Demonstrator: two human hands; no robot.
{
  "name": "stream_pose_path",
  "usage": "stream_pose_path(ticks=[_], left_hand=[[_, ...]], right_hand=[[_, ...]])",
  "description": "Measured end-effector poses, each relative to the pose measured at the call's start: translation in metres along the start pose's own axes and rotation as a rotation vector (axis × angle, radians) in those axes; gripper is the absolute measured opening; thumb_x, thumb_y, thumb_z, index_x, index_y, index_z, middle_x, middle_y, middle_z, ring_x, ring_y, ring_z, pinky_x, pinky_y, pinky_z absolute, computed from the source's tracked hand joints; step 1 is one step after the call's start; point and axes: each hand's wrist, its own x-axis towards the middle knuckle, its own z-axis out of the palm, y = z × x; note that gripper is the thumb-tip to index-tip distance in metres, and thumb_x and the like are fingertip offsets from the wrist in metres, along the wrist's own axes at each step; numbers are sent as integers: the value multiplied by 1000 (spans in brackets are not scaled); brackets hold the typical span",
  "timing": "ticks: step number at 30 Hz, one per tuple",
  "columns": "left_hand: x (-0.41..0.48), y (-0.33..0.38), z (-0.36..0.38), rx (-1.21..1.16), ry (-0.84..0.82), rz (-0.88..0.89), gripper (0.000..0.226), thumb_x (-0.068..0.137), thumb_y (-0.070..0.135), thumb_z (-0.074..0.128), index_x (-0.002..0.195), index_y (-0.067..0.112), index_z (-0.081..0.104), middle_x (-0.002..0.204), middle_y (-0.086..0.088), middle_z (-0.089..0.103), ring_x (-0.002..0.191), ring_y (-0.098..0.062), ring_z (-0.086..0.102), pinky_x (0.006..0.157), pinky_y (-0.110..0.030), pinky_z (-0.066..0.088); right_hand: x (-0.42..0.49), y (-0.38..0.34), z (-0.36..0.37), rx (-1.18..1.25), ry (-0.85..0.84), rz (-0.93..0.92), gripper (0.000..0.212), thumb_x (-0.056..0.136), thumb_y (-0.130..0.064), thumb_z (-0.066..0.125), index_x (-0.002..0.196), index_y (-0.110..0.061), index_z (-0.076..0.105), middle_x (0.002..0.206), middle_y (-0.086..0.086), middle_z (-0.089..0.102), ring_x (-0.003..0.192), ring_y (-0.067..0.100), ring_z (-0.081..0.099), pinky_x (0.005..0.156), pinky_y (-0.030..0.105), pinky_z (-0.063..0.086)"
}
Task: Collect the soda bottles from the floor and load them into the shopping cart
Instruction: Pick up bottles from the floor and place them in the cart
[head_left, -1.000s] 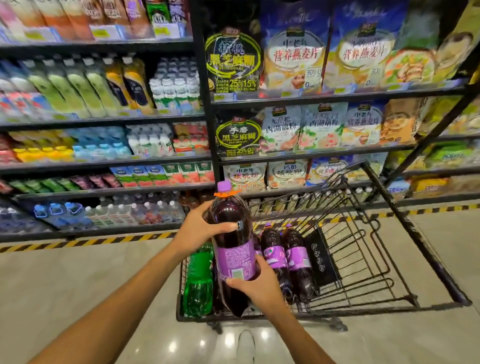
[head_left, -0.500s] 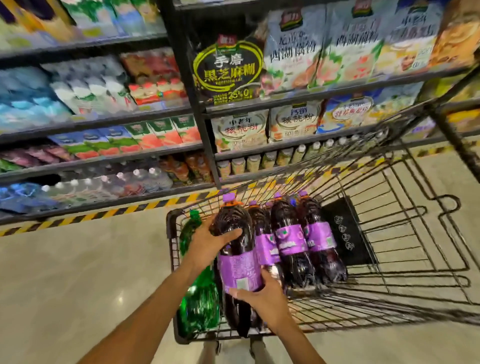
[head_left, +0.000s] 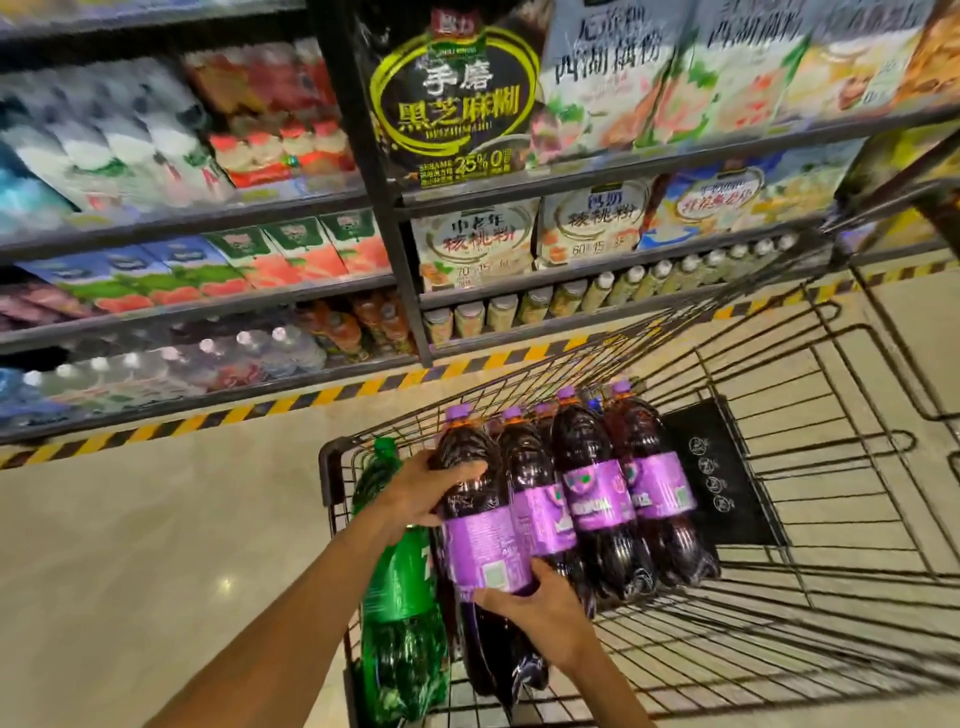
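Inside the shopping cart (head_left: 332, 467), a green soda bottle (head_left: 397, 592) leans at its left wall, and just right of it both hands hold a purple-labelled soda bottle (head_left: 478, 545): the left hand (head_left: 421, 493) has its grip closed around the shoulder, the right hand (head_left: 540, 613) closed under the label. Further right in the cart, three more purple bottles (head_left: 597, 499) lean side by side, touching, beside a black panel (head_left: 727, 483). Beyond the cart stand stocked shelves (head_left: 363, 197) behind a yellow-black floor stripe (head_left: 156, 428).
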Motion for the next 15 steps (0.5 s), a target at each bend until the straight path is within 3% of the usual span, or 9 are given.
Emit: stream_pose_path(ticks=[3,5,9,12,15], left_hand=[[2,0,-3,5,-10,-16,47,80,48,82,117,27,61,106,2,74,97,-13,72,73,-30,63],[4,0,-3,13,-4,-16,38,81,47,81,107,29,61,101,4,74,93,-12,72,75,-30,63],[9,0,-1,13,9,-1,43,78,52,82,109,28,64,106,3,74,97,-14,72,78,-34,63],[10,0,4,7,25,20,46,80,49,82,115,24,68,106,3,76,91,-10,72,61,-23,57],[14,1,9,37,28,41,36,81,49,82,107,29,70,105,4,77,90,-10,71,62,-23,55]], right_hand=[[6,-4,-4,-51,7,14,68,63,-61,92,120,-31,68,108,-17,78,100,1,73,100,29,54],[10,-6,-6,-56,-8,24,59,71,-49,94,120,-30,67,109,-14,78,99,1,73,96,26,56],[15,-4,-12,-20,-46,37,46,79,-29,91,118,-28,66,107,-12,79,95,-1,73,79,10,53],[16,-3,-16,4,-63,47,49,79,-32,90,121,-30,65,110,-13,77,96,-5,72,76,5,50],[17,5,-20,10,-63,48,55,79,-34,90,127,-27,65,107,-13,79,99,-5,72,78,5,50]])
